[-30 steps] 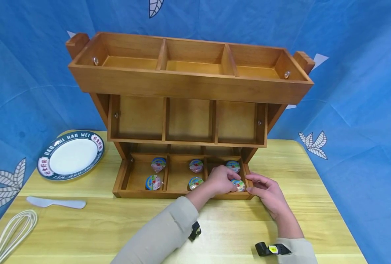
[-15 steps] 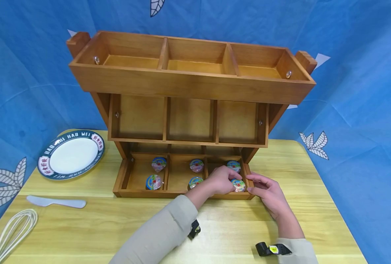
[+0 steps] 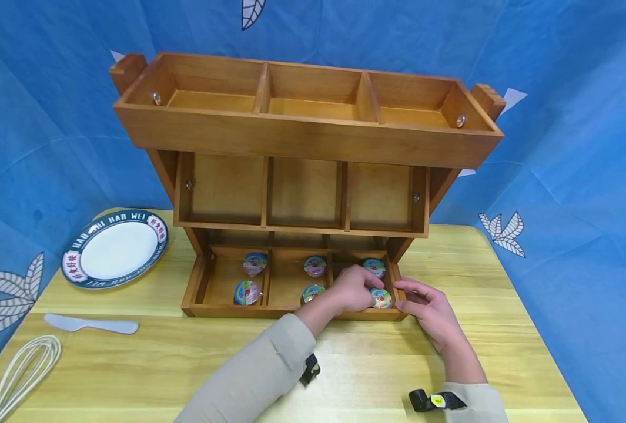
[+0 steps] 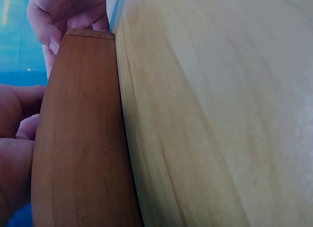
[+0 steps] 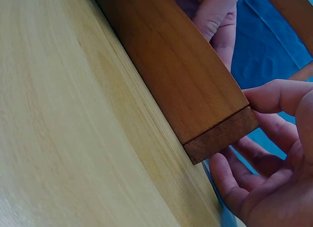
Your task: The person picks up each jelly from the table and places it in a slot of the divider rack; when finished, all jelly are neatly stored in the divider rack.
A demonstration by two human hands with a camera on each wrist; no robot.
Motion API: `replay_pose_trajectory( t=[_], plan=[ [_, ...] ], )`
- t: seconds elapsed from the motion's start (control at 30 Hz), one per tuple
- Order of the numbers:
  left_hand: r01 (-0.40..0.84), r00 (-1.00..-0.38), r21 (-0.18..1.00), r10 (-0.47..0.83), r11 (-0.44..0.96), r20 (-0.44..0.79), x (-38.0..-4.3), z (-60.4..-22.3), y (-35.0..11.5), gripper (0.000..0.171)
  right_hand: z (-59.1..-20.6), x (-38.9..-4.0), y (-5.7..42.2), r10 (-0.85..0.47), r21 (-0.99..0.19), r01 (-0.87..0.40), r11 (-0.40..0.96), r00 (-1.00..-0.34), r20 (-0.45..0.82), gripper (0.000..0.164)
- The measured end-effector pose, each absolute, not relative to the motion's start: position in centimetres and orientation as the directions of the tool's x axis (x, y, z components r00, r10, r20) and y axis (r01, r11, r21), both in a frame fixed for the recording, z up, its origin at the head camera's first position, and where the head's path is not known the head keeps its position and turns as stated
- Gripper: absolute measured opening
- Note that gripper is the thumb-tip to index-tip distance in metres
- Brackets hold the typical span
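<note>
A three-tier wooden organizer [image 3: 307, 135] stands on the table, each tier split into three compartments. In its bottom tray [image 3: 291, 313] lie several small jelly cups with printed lids, two per compartment. My left hand [image 3: 351, 289] reaches into the right compartment and pinches the front jelly cup [image 3: 382, 299] between thumb and index finger. The rear jelly cup [image 3: 374, 266] sits behind it. With thumb and fingers, my right hand [image 3: 433, 308] holds the tray's right front corner, also seen in the right wrist view, where the hand [image 5: 279, 153] touches the wooden end [image 5: 222, 134].
A green-rimmed white plate [image 3: 117, 249] lies at the left rear. Nearer on the left are a white plastic knife [image 3: 90, 324] and a whisk [image 3: 24, 373]. Blue cloth [image 3: 566, 117] hangs behind and beside the table [image 3: 476, 294].
Both hands stay in place at the tray's right compartment and corner. Only a slight shift of the whole head view shows.
</note>
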State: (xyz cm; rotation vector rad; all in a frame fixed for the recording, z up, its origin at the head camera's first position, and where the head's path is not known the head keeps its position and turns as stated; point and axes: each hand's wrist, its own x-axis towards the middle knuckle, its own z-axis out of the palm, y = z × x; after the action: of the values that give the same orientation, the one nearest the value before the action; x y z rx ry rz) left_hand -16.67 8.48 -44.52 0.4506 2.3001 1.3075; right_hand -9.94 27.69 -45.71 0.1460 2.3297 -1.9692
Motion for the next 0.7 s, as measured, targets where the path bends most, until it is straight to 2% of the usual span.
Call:
replay_pose_trajectory(
  t=[0.37, 0.53, 0.7],
  plan=[
    [0.215, -0.845, 0.825, 0.523, 0.523, -0.111, -16.1, -43.8, 7.3, 0.042, -46.0, -10.2, 27.7, 0.013, -0.980, 0.120, 0.161, -0.993, -0.120, 0.043],
    [0.221, -0.835, 0.883, 0.549, 0.414, -0.049, -15.0, -43.0, 5.1, 0.045, -45.7, -9.9, 27.4, 0.058, -0.976, 0.074, 0.206, -0.996, -0.064, 0.043],
    [0.199, -0.833, 0.936, 0.553, 0.290, 0.006, -13.4, -41.7, 2.1, 0.057, -44.3, -9.6, 26.7, 0.144, -0.962, -0.051, 0.270, -0.985, 0.093, 0.043]
  ],
)
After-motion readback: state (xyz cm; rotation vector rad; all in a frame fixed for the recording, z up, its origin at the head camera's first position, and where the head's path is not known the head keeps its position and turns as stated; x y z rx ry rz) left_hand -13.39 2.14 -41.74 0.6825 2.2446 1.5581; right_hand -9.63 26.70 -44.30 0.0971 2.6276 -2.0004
